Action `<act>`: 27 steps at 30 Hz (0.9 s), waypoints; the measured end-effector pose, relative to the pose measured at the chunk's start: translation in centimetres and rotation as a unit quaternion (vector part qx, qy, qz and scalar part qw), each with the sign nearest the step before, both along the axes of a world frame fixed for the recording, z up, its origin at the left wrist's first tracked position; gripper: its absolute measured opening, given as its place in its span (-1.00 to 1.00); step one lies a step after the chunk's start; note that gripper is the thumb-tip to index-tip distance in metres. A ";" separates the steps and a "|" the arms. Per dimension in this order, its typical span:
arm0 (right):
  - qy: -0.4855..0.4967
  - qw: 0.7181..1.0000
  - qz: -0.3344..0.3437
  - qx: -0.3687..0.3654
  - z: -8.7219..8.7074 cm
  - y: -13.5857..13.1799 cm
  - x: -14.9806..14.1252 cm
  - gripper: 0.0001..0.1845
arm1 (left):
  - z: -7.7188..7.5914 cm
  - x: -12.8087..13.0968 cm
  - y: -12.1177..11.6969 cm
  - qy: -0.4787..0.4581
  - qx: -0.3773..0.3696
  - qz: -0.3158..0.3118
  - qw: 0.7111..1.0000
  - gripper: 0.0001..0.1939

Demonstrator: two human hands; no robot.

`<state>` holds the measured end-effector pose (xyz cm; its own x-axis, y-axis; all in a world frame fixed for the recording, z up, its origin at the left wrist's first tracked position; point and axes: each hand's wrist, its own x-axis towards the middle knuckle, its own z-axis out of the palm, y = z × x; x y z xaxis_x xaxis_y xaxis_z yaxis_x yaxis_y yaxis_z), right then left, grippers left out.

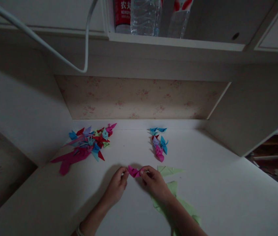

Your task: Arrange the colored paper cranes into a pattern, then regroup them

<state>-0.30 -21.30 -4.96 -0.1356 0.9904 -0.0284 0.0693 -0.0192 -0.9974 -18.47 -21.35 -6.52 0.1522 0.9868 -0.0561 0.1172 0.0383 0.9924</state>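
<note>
Between my two hands is a small folded piece of magenta paper (134, 171), held just above the white desk. My left hand (117, 183) pinches its left end between thumb and fingers. At its right end, the thumb and fingers of my right hand (153, 182) are closed on it. Pale green paper (172, 187), creased and partly hidden, lies beneath my right forearm. Beyond my right hand rests a narrow folded green piece (168, 170).
A heap of colourful folded paper pieces (89, 144) sits at the desk's back left. Several more, including a blue one (163, 145), lie at the back centre. A white cable (62, 59) hangs at upper left. Overhead, a shelf (178, 42) holds plastic bottles (143, 18).
</note>
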 end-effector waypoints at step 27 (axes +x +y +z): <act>-0.045 0.999 -0.002 -0.004 0.0 -0.1 -0.1 -0.61 | 0.3 0.3 0.6 -0.007 -0.014 0.048 0.999 -0.54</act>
<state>-0.45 -21.36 -4.92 -0.1277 0.9906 -0.0485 0.1583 -0.0279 -0.9870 -18.20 -20.77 -6.22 0.0576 0.9949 -0.0822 0.0969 0.0764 0.9924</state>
